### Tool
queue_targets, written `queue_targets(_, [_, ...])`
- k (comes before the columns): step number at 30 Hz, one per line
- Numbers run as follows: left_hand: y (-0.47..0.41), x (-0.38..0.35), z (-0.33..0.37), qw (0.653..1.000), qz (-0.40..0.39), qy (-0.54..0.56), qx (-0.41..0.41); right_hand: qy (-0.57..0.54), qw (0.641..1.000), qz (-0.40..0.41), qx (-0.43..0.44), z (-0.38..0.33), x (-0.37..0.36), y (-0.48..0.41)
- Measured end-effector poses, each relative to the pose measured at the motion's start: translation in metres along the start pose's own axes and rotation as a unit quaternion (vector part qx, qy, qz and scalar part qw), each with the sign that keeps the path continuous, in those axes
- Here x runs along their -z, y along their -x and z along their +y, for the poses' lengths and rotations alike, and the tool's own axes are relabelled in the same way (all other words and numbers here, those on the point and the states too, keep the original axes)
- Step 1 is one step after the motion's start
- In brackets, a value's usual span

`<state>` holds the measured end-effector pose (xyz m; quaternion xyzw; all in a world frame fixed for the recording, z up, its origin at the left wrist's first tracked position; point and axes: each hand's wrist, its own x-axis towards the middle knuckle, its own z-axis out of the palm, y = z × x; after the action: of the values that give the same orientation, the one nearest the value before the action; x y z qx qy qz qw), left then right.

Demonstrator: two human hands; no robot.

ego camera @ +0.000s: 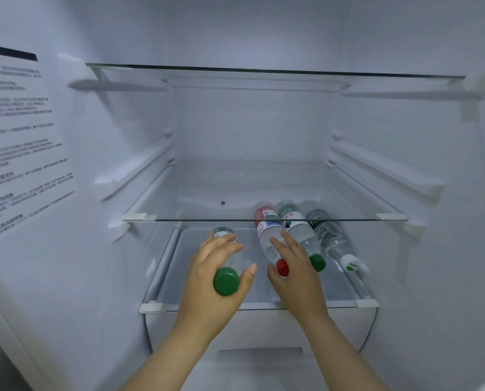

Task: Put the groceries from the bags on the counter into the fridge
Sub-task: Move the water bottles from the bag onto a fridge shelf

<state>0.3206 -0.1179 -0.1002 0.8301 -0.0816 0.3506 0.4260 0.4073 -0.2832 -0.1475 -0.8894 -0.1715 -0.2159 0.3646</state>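
I look into an open fridge. My left hand grips a clear water bottle with a green cap, holding it lying over the lower glass shelf, cap toward me. My right hand rests with straight fingers on a red-capped bottle lying on that shelf. To the right of it lie a green-capped bottle and a white-capped bottle, side by side with caps toward me.
A bare glass shelf spans the fridge just above the bottles, and another glass shelf sits higher up. A printed label covers the left wall. A white drawer front lies below the lower shelf.
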Motion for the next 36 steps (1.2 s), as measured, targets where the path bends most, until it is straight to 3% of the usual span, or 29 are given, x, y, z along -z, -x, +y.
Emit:
queue_targets(11, [-0.002,-0.009,-0.022,0.995,-0.053,-0.011,0.085,0.007,1.0,-0.007,-0.007,-0.003,0.001,0.0])
queue_targets(25, [-0.021,-0.042,-0.04,0.985,-0.118,-0.052,0.112,0.027,0.999,0.021,-0.004,-0.003,-0.001,0.003])
queue_targets(36, [-0.037,-0.054,-0.039,0.973,-0.203,-0.028,0.102,-0.059,0.993,0.085,-0.065,-0.008,0.001,0.007])
